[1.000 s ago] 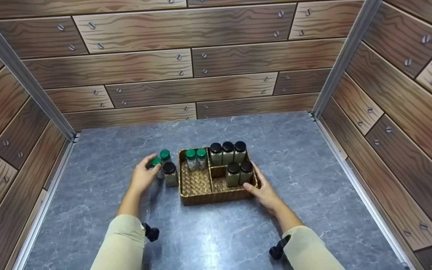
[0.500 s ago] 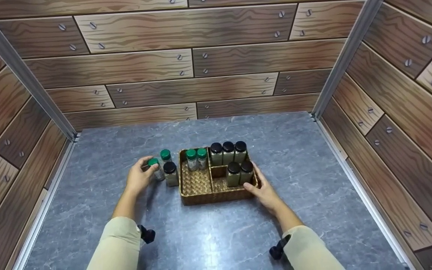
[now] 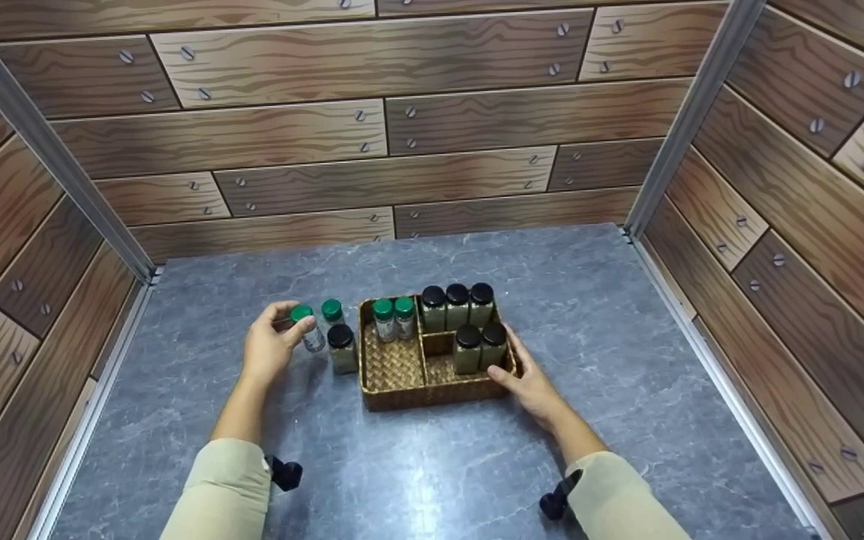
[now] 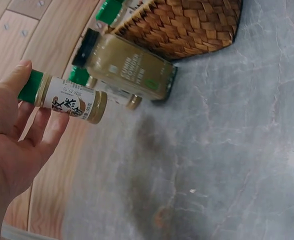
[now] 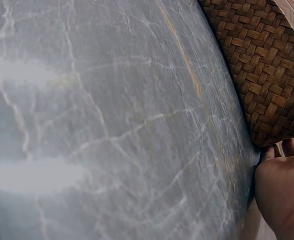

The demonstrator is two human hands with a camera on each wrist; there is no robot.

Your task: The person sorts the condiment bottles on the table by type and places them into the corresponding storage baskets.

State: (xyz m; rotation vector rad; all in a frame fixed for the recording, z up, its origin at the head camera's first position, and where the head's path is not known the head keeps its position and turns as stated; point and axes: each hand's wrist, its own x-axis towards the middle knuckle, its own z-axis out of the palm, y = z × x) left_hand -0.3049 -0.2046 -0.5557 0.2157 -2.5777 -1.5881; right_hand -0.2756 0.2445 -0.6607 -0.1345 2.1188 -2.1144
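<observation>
A small green-capped spice jar (image 3: 313, 338) is pinched at its cap between the thumb and fingers of my left hand (image 3: 265, 349). In the left wrist view this spice jar (image 4: 69, 100) shows a white label and brown powder. Just right of it, a black-capped cumin powder jar (image 4: 132, 70) and another green-capped jar (image 3: 332, 310) stand beside the woven basket (image 3: 432, 395). My right hand (image 3: 529, 386) grips the basket's right front corner, thumb at the front and fingers along the side. In the right wrist view the basket wall (image 5: 267, 70) partly hides those fingers.
Two green-capped jars (image 3: 394, 319) stand at the back of the basket's left compartment. Three black-capped jars (image 3: 457, 307) fill the back right compartment, and two black-capped jars (image 3: 480, 349) stand in the front right one. Wood-patterned walls (image 3: 297, 127) border the grey marbled table (image 3: 417, 465).
My left hand has moved left with the green-capped jar, drawing it away from the two jars beside the basket. The right hand and the basket have stayed put.
</observation>
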